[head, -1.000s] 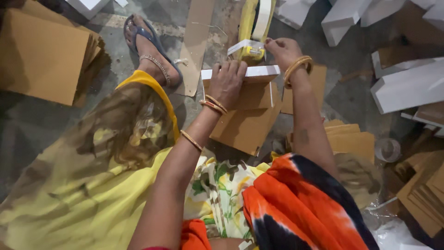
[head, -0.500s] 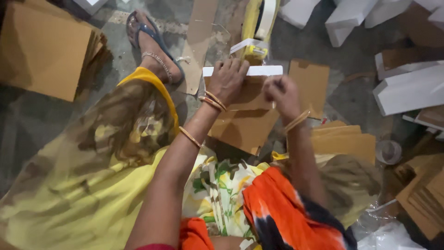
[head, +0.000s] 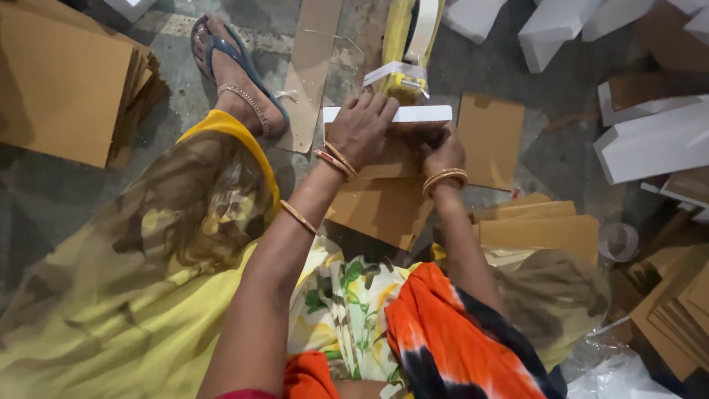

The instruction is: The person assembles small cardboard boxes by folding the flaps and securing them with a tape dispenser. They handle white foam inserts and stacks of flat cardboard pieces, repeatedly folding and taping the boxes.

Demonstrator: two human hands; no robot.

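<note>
My left hand (head: 362, 127) lies flat with fingers spread on a small brown cardboard box with a white top edge (head: 425, 114), pressing it down. My right hand (head: 441, 151) grips the box's right side just under the white edge, fingers curled against it. The box rests on a brown cardboard sheet (head: 380, 210) lying on the floor in front of my knees. Bangles circle both wrists. A yellow tape dispenser with white tape (head: 408, 44) stands just beyond the box.
A stack of brown cardboard sheets (head: 63, 77) lies at the far left. My sandalled foot (head: 240, 81) sits beside a cardboard strip (head: 314, 74). White boxes (head: 650, 140) and more cardboard pieces (head: 535, 229) crowd the right. A tape roll (head: 619, 241) lies on the floor.
My right hand came back from the tape dispenser down to the box's right side. My left hand stayed pressed on the box.
</note>
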